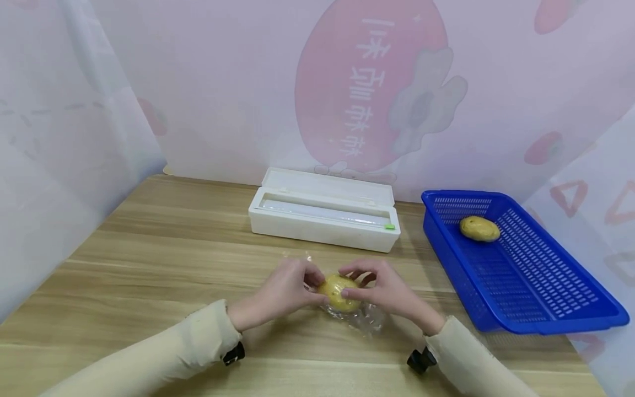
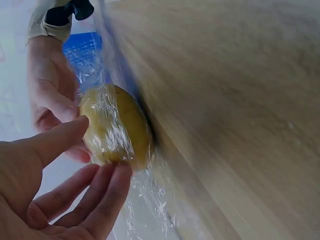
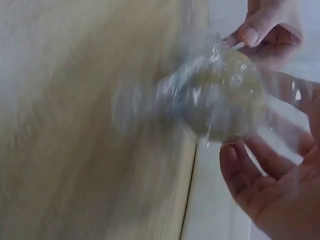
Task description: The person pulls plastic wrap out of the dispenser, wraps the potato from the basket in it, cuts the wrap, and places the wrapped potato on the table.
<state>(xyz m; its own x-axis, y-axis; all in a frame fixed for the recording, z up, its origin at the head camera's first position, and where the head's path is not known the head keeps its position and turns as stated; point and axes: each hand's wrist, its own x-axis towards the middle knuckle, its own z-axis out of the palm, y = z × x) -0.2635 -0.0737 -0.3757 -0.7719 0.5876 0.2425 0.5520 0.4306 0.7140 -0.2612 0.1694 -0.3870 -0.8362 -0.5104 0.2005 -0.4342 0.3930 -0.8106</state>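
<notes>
A yellow potato [image 1: 339, 293] wrapped in clear cling film [image 1: 368, 320] is between both hands, close over the wooden table. From its left side, my left hand [image 1: 288, 286] holds it between thumb and fingertips. My right hand [image 1: 389, 289] grips the other side, thumb on the wrapped surface and fingers curved round the far edge. Shiny creases of film cross the potato [image 2: 114, 125] in the left wrist view. Loose film trails off both ends. The right wrist view is blurred, with the potato [image 3: 225, 95] at the fingertips.
Behind the hands stands a white cling film box [image 1: 322, 234], lid raised, a film roll [image 1: 322, 212] and a green slider [image 1: 389, 226] showing. To the right, a blue plastic basket [image 1: 451, 264] contains another potato [image 1: 479, 229]. A printed cloth [image 1: 223, 82] hangs behind the table [image 1: 163, 248].
</notes>
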